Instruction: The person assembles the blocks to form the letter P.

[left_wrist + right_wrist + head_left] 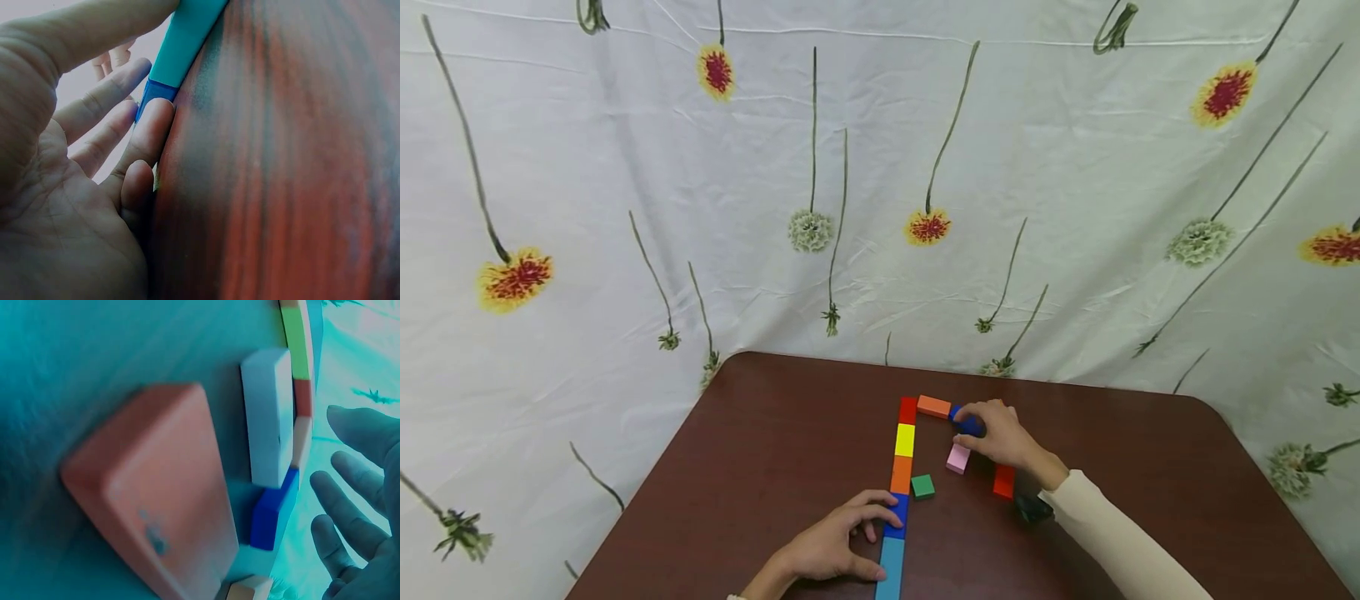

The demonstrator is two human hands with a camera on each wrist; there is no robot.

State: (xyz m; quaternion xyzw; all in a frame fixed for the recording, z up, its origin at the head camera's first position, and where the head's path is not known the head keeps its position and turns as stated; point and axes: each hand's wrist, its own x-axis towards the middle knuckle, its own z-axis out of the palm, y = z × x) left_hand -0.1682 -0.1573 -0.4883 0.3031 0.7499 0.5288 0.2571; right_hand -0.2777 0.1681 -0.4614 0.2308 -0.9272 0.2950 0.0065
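A straight row of blocks runs along the table: a light blue block [891,568], a blue block [895,517], an orange block [902,474], a yellow block [905,440] and a red block [907,409]. My left hand [838,540] lies beside its near end, fingertips at the blue block and thumb at the light blue one. My right hand [1000,435] hovers with spread, bent fingers over a second blue block [267,515], holding nothing. That block adjoins another orange block [934,407]. A pink block [958,458] lies just below the right hand.
A green block [922,487] sits right of the row. Another red block [1004,481] lies near the right forearm, with a dark object [1032,508] beside it. Behind the brown table [790,442] hangs a flower-printed cloth [880,167].
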